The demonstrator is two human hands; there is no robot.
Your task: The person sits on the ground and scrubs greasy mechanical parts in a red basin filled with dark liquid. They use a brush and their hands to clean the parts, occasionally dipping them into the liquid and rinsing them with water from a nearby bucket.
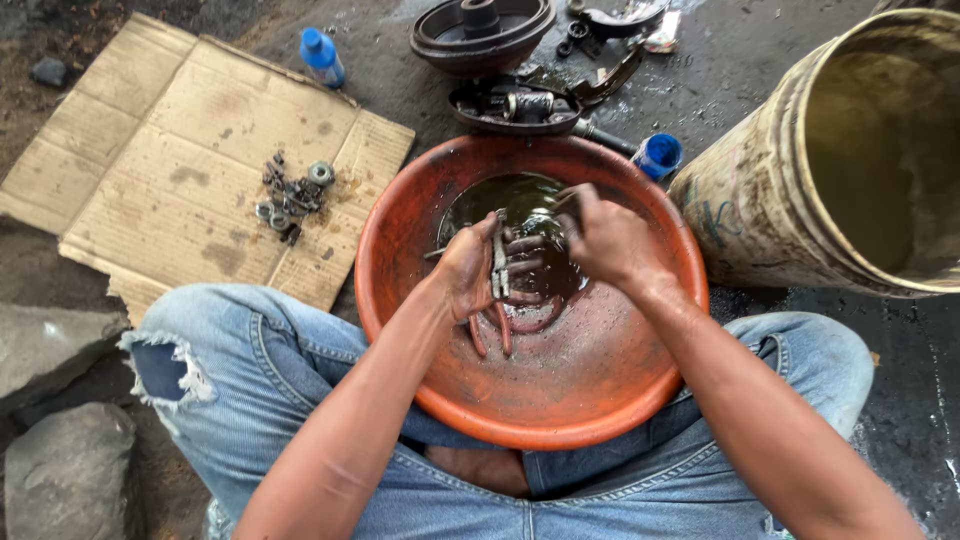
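An orange plastic basin (600, 400) rests between my knees, with dark oily liquid (505, 200) pooled at its far side. My left hand (470, 265) grips a greasy metal part with curved reddish arms (500, 300) over the liquid. Just to its right, my right hand (610, 240) is closed on a small tool, probably a brush (562, 200), whose tip meets the part. Both hands are oily, and the tool is mostly hidden by the fingers.
A flattened cardboard sheet (180, 170) at left carries several small nuts and bearings (290, 195). Beyond the basin lie a brake drum (480, 30) and a brake plate assembly (520, 105). A blue bottle (322, 55), a blue cap (657, 155), a dirty bucket (850, 150) and rocks (60, 440) surround me.
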